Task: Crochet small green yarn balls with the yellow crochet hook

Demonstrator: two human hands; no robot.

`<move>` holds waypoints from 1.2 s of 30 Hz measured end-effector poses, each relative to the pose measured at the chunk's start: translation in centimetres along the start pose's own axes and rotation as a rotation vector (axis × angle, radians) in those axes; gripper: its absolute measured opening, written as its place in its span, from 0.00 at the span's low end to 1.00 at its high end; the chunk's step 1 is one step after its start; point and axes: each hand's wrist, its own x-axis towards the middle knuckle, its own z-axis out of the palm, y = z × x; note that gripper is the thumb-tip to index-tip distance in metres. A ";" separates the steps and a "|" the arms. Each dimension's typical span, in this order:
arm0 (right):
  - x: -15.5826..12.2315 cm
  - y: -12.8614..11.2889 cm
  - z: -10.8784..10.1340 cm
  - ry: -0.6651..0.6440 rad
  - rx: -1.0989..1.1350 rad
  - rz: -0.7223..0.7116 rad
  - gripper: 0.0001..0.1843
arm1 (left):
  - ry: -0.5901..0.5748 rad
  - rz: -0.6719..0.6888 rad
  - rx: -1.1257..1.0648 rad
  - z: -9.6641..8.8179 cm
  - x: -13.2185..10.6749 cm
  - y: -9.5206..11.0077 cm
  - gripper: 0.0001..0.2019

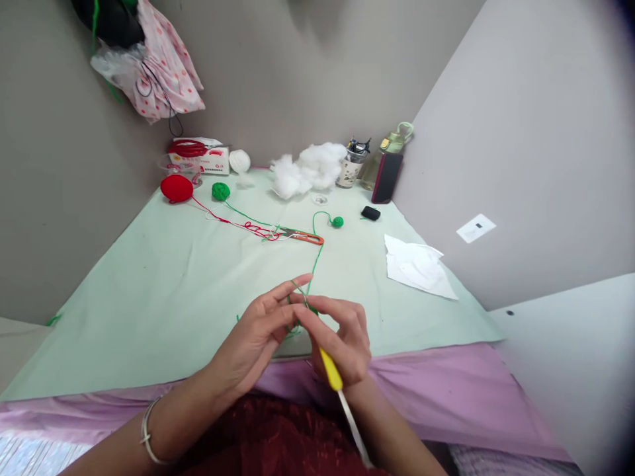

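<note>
My left hand (258, 334) pinches a strand of green yarn (313, 264) looped over its fingers, near the front edge of a pale green table (163, 297). My right hand (342, 337) is closed round a crochet hook with a yellow handle (331, 370), its tip at the yarn between my hands. The strand runs up the table to a small green ball (337, 222). Further back lie a red yarn ball (176, 188) and a larger green yarn ball (221, 191).
Scissors with orange handles (302, 235) lie mid-table amid red thread. White stuffing (310, 168), a white ball (239, 160), a box (203, 158), a cup of pens (353, 165), a bottle (391, 142) and a phone (387, 177) line the back. Paper (417, 268) lies right. Walls close in.
</note>
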 end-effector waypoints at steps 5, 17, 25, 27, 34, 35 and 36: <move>1.7 0.4 -0.9 0.071 0.541 0.475 0.10 | -0.109 -0.030 -0.014 -1.0 0.2 1.0 0.19; 0.8 -0.1 1.1 0.083 0.185 0.174 0.17 | 0.008 -0.017 -0.009 -0.5 0.7 0.4 0.23; 1.9 0.1 0.3 0.073 0.443 0.476 0.09 | 0.067 0.197 0.209 -0.3 0.5 0.5 0.24; 1.1 0.0 1.1 0.084 0.226 0.254 0.13 | 0.079 0.188 0.160 -0.1 0.6 0.0 0.24; 1.9 0.2 0.1 0.131 0.434 0.453 0.10 | 0.026 0.063 0.109 -0.7 0.9 0.6 0.21; 2.1 0.2 0.0 0.127 0.472 0.491 0.10 | 0.046 0.110 0.148 -0.6 0.9 0.6 0.22; 2.2 0.1 0.1 0.106 0.468 0.485 0.10 | 0.065 0.162 0.181 -0.5 0.8 0.5 0.23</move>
